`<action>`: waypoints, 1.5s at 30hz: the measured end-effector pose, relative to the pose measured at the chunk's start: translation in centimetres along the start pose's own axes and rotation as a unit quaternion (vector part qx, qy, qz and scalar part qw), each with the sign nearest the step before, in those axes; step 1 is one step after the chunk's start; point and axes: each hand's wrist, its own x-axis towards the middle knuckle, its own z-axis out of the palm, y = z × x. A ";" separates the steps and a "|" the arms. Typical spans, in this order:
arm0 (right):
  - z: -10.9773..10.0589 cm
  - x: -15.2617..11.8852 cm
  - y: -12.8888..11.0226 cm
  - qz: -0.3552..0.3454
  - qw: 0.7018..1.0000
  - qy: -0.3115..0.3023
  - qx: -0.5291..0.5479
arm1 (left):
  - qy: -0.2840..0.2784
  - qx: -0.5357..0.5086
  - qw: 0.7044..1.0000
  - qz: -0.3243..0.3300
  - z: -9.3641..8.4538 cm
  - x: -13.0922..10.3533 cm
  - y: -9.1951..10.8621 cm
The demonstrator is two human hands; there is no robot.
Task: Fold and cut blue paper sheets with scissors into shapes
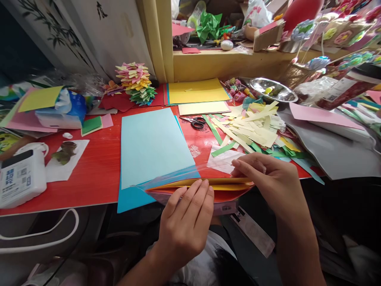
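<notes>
i watch remotely: the clear packet of paper (228,194) is by the near edge of the desk (98,171), long axis left-to-right, mouth upward. probably light, floppy, slippery; i'd hold both ends. left hand (187,218) lays fingers together on it, thumb hidden, grip unclear; right hand (275,174) pinches its edge.

The red worktop (102,167) offers a passage between the white paper (58,174) and the light-blue sheet (154,147), but beyond the right hand (272,171) the heaped paper strips (247,129) and, behind them, the metal bowl (282,90) stand in the way.
</notes>
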 end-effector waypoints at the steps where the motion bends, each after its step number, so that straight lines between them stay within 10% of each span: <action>1: 0.0 0.0 0.0 -0.001 1.000 0.001 0.003 | -0.001 -0.003 1.000 -0.001 0.0 0.0 0.0; 45: 0.9 -0.1 0.7 0.021 0.999 0.015 -0.028 | -0.075 -0.082 0.993 0.029 -0.3 0.7 -1.2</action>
